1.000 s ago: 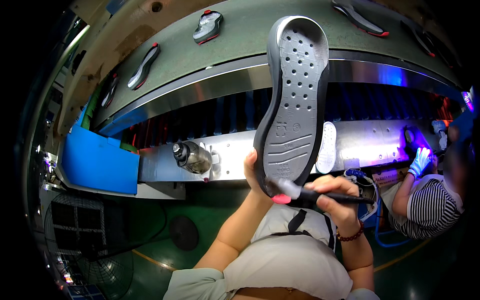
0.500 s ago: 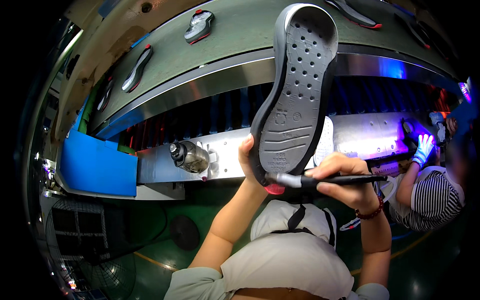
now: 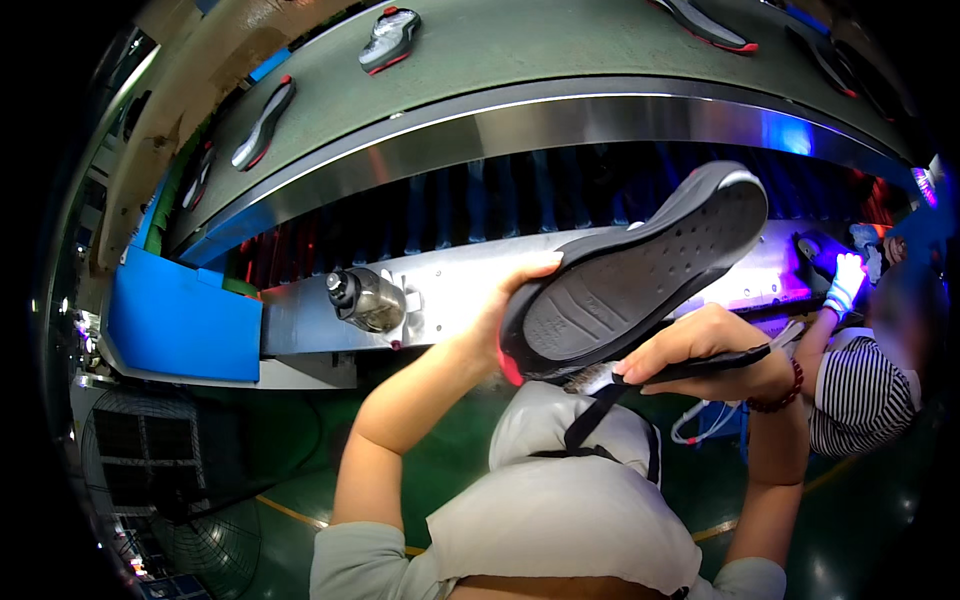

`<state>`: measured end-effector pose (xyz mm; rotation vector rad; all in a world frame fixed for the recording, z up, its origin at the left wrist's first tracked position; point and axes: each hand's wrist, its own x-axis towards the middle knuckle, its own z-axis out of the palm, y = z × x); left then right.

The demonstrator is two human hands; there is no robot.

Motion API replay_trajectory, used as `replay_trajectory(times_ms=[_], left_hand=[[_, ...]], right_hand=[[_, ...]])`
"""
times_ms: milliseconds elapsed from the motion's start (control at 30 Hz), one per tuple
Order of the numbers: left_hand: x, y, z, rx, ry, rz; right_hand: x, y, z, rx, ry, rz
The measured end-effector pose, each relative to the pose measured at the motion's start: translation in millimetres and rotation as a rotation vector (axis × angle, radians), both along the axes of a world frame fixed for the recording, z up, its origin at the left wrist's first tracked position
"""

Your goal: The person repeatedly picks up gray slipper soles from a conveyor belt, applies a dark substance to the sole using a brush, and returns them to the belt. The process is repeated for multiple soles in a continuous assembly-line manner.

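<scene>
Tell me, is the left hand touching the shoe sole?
Touching. The head view shows the left hand gripping the shoe sole, thumb against its edge.

Shoe sole (image 3: 640,270) held aslant in the air, brush (image 3: 705,367) close by its lower edge

The sole's grey inner face shows, framed by a black sidewall. It runs from a red-tipped end at lower left to a rounded, perforated end at upper right; curved lines cross it nearer the red tip. The black-handled brush points leftward, its pale bristles beside the red-tipped end; whether they touch it cannot be told.
</scene>
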<state>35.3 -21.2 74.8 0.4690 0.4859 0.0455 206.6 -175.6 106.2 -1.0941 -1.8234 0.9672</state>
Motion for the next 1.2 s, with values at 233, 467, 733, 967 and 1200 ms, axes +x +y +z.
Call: replay_trajectory(times_ms=[233,467,733,967,1200], left_hand=[[-14,-4,-3,0.253,0.138,-0.109],[-20,-10,-5,0.182,0.146,-0.058],[-30,-9,-12,0.179,0.202,0.030],[-46,3,-50,-0.014,0.219,0.061],[-56,36,-63,0.205,0.246,0.087]], right_hand=[[7,0,-16,-0.116,-0.100,0.069],[24,-5,-29,-0.093,-0.081,0.051],[34,-12,-25,-0.148,-0.043,-0.035],[32,-17,-24,-0.091,-0.055,-0.173],[17,-40,-23,-0.080,0.022,-0.148]])
